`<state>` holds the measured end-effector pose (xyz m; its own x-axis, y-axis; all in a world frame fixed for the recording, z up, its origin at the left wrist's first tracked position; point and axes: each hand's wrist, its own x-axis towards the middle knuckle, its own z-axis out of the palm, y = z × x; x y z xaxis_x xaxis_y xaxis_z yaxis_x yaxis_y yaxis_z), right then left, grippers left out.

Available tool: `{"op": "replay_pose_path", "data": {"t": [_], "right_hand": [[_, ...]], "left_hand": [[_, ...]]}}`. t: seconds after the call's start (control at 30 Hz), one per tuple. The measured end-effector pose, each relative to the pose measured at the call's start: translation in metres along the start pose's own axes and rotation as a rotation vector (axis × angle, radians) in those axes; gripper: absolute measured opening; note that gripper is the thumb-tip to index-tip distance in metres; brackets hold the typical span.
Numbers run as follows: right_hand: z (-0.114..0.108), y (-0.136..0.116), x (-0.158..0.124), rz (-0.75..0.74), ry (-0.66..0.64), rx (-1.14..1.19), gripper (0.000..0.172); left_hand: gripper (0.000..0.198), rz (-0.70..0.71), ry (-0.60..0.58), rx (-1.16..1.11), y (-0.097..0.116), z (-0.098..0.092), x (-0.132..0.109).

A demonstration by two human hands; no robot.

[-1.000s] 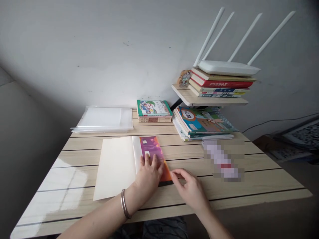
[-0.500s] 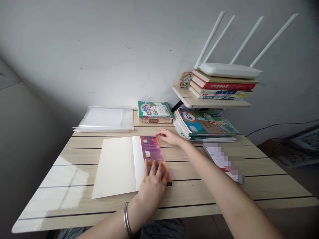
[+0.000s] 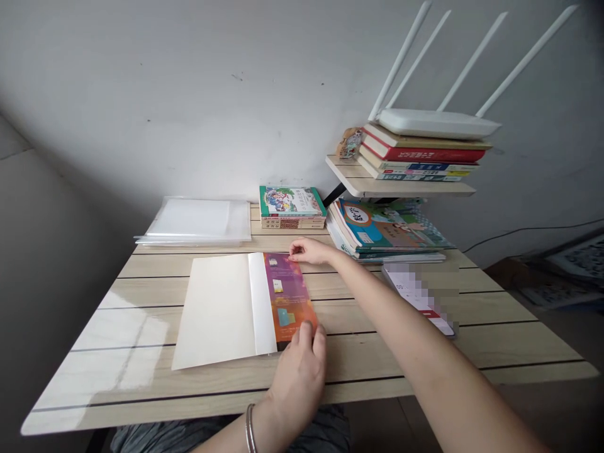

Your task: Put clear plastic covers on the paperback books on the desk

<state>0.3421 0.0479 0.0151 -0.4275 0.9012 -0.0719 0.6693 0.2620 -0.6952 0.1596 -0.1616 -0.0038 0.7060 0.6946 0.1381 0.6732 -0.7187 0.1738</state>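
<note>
A book (image 3: 217, 308) lies open on the table, its left side a plain cream page. Down its middle runs a white strip (image 3: 261, 302), and to the right of that is a printed purple-and-orange cover flap (image 3: 287, 283). My left hand (image 3: 302, 368), with a silver bangle at the wrist, is closed at the flap's lower right corner, fingers curled over the edge. At the top right corner my right hand (image 3: 306, 250) pinches the flap between thumb and fingers.
Clear plastic sleeves (image 3: 198, 220) lie at the back left, near a small book stack (image 3: 292, 207). Textbooks (image 3: 387, 226) sit under a raised shelf (image 3: 401, 184) bearing books and a white router (image 3: 438, 123). A phone (image 3: 419, 299) lies right of my right forearm.
My left hand has slid right and down, from lying across the flap to gripping its lower corner. My right fingers have closed on the top corner. The camera view has shifted slightly.
</note>
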Motion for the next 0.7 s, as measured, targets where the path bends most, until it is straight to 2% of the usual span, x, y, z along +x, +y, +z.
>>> {"op": "replay_pose_path", "data": {"t": [0.13, 0.33, 0.7], "right_hand": [[0.0012, 0.0037, 0.0021, 0.006, -0.002, 0.003, 0.019], [0.0008, 0.0058, 0.0025, 0.012, -0.001, -0.009, 0.017], [0.0007, 0.0005, 0.0029, 0.018, -0.016, -0.053, 0.010]], "left_hand": [[0.056, 0.025, -0.026, 0.006, -0.0032, 0.0077, -0.0010], [0.050, -0.002, -0.107, -0.074, -0.0045, 0.0008, -0.0001], [0.044, 0.048, -0.112, -0.010, -0.0030, 0.0000, -0.0007]]}}
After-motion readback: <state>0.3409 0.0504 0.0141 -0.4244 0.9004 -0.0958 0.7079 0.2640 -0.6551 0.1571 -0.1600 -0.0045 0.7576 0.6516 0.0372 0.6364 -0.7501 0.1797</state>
